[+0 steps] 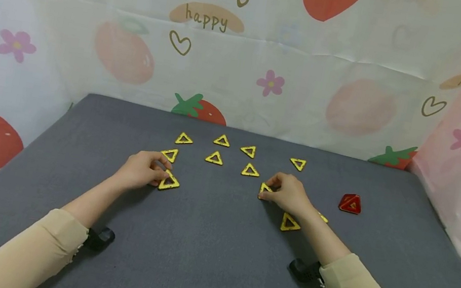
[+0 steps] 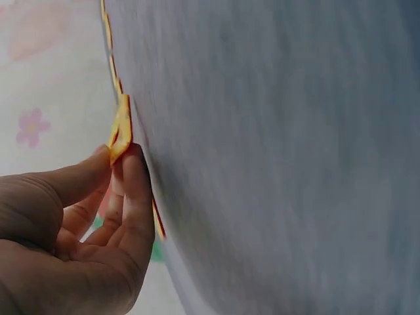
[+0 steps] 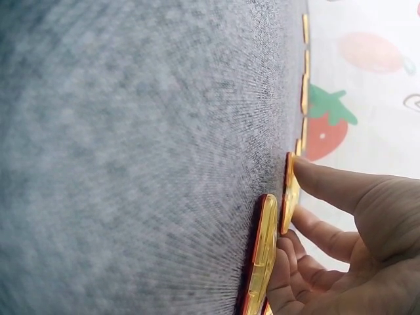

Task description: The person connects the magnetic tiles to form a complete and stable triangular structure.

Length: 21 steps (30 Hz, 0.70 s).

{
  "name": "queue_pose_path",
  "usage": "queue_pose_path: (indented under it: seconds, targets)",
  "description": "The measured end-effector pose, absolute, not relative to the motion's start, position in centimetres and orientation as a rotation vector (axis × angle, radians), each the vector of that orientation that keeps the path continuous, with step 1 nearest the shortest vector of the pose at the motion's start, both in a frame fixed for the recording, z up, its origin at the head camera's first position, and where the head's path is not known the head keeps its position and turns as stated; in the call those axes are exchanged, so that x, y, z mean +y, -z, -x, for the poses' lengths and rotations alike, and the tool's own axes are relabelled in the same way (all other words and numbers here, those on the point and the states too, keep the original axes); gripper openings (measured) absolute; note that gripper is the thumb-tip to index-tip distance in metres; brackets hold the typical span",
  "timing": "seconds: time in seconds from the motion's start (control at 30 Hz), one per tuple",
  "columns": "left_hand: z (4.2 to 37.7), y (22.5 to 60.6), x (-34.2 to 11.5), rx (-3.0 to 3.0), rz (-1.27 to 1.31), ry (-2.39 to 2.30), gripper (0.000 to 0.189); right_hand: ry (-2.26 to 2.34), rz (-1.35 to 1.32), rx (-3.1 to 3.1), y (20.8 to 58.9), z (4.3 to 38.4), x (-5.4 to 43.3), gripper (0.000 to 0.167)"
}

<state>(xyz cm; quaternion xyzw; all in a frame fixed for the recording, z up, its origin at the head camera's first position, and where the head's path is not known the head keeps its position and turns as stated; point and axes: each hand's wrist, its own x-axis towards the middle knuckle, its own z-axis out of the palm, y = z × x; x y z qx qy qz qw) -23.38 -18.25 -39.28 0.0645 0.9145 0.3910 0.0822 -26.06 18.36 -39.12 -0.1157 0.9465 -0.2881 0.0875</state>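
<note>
Pinched between the thumb and fingers of my left hand [image 1: 144, 168] is a flat yellow triangle frame [image 1: 169, 187], tilted up in the left wrist view, where its yellow face [image 2: 125, 128] shows a red edge. My right hand [image 1: 288, 194] pinches another yellow triangle frame [image 1: 261, 188] by its edges; in the right wrist view that triangle [image 3: 289, 197] appears at or just above the table. A third triangle [image 1: 285, 223] lies beside the right wrist. One more triangle [image 1: 323, 217] is partly hidden by the right forearm. Just behind the left fingers lies a triangle [image 1: 175, 156].
Several yellow triangles, among them one triangle [image 1: 213, 161] in the middle and one triangle [image 1: 298, 160] at the back right, lie spread over the grey table [image 1: 193, 250]. A red triangular piece [image 1: 345, 206] lies at the right. A printed curtain [image 1: 234, 72] hangs behind.
</note>
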Motion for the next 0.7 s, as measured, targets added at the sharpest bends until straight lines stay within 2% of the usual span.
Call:
queue_pose_path:
  seconds: [0.3,0.7]
  targets:
    - [21.8,39.1,-14.2,2.623,-0.33,-1.229,0.02,0.865,0.337,2.824,39.2,26.0,18.1,0.038]
    - [19.4,39.4,-9.6,2.484,-0.383,-1.248,0.013,0.862,0.335,2.823,39.1,26.0,18.2,0.038]
